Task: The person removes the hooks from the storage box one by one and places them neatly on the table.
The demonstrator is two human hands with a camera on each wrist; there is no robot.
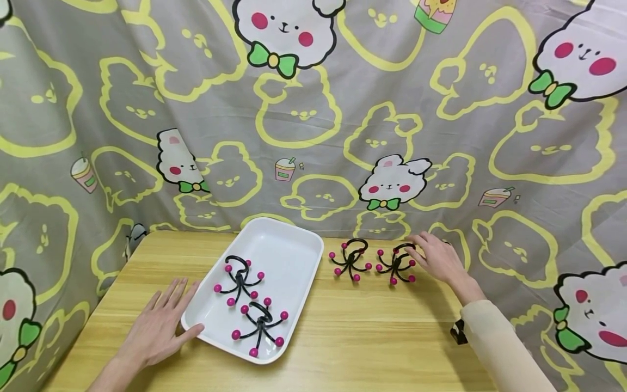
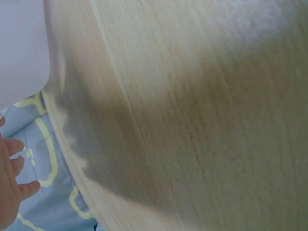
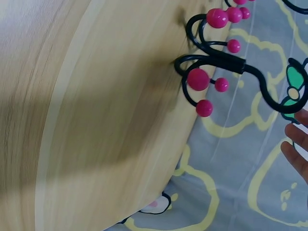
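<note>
My left hand [image 1: 159, 329] lies with fingers spread along the left side of a white tray [image 1: 281, 239], its thumb over the tray's near-left rim. Two black multi-armed hooks, one farther back [image 1: 239, 280] and one nearer [image 1: 261, 322], stand in the tray, magenta balls on their arm tips. Right of the tray stand two similar hooks, one left [image 1: 350, 260] and one right [image 1: 395, 265]. My right hand [image 1: 438, 258] reaches to the right one's curved top. In the right wrist view its fingers [image 3: 299, 137] look extended beside that curve [image 3: 269, 98]; whether they touch is unclear.
A wooden table [image 1: 372, 343] bears everything. Behind it and at both sides hangs a grey patterned curtain [image 1: 313, 158]. A small black object [image 1: 459, 332] shows beside the right forearm, at the table's right edge.
</note>
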